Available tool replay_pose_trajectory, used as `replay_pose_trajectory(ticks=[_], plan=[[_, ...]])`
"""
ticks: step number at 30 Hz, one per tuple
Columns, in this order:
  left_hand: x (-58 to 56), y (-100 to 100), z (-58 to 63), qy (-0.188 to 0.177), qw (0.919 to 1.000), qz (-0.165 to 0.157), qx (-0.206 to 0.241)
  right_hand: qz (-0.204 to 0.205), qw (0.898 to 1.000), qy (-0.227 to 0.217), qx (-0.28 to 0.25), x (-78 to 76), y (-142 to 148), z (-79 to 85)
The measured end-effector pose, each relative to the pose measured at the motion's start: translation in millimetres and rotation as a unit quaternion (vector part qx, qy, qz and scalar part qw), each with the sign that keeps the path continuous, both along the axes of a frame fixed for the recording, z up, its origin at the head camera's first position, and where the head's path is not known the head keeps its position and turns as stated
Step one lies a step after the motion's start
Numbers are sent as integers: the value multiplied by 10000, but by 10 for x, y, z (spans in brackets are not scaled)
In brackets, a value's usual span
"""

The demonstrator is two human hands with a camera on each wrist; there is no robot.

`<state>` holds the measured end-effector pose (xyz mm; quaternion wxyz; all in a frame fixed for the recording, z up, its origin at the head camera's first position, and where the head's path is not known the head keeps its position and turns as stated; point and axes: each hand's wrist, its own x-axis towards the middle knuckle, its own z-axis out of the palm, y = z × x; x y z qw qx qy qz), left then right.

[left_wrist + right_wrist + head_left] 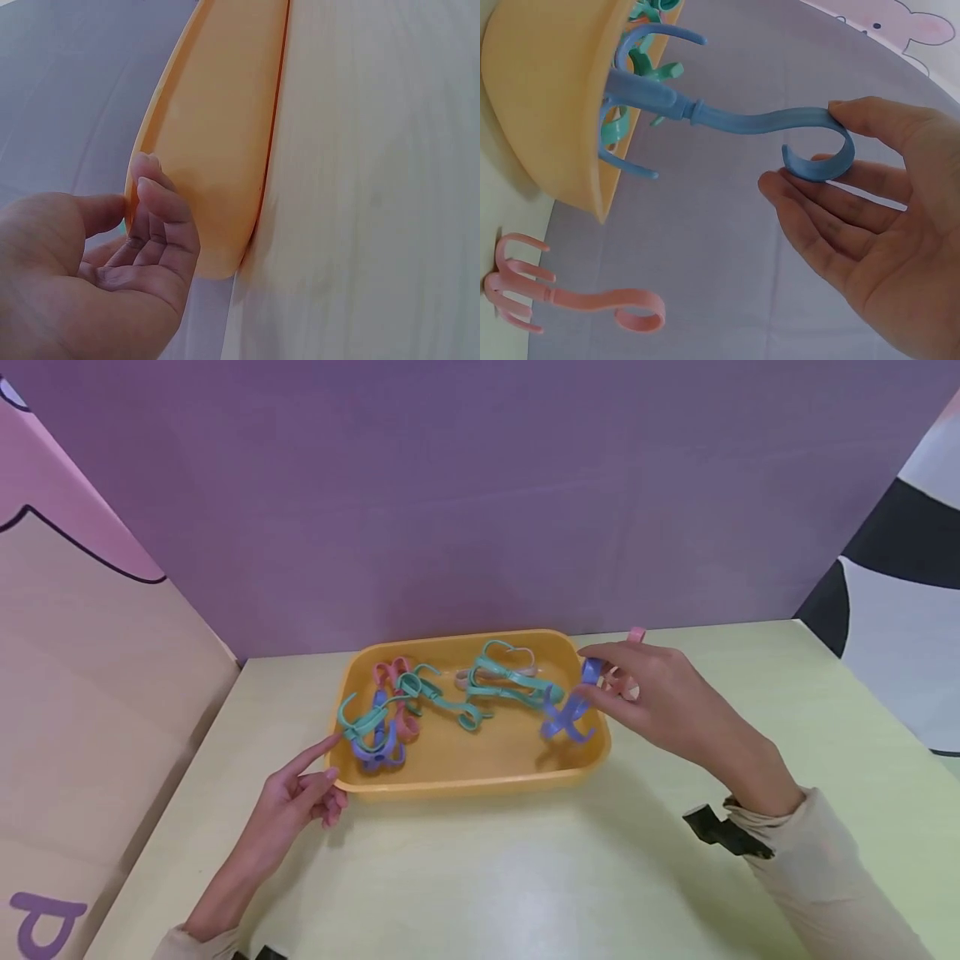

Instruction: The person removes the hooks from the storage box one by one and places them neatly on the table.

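Over the right end of a yellow-orange plastic tray (465,787), my right hand (660,693) pinches a blue multi-claw hook (567,718) by its curled top, thumb on one side and fingers on the other. The right wrist view shows the blue hook's (742,122) claws overlapping the tray's edge. My left hand (296,793) holds the tray's near left corner, thumb at the rim and fingers curled against the outer wall (217,150). Inside the tray lie green hooks (506,681), red-pink hooks (407,727), more blue ones (378,756) and a pale pink one (517,671).
A pink hook (577,296) stands claws down on the table beside the tray's right end, partly behind my right hand in the head view. The pale table (480,877) meets a purple wall (480,527) behind the tray. Printed panels (82,693) rise at both sides.
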<state>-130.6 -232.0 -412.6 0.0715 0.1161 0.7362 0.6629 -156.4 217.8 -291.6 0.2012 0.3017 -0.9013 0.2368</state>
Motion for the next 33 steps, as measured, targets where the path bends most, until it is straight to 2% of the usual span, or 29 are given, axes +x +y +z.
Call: replay_pose_trajectory(ticks=[7, 14, 21, 33], plan=[[-19, 12, 10, 65, 10000, -3, -9, -77, 9991, 378, -159, 22, 83, 76], [-11, 23, 11, 17, 10000, 32, -69, -273, 9978, 558, -252, 48, 183, 164], [-5, 25, 0, 23, 10000, 55, -65, -448, 9929, 1003, -453, 49, 317, 243], [-1, 13, -4, 3, 10000, 35, -40, -1034, 9880, 995, -567, 30, 591, 290]])
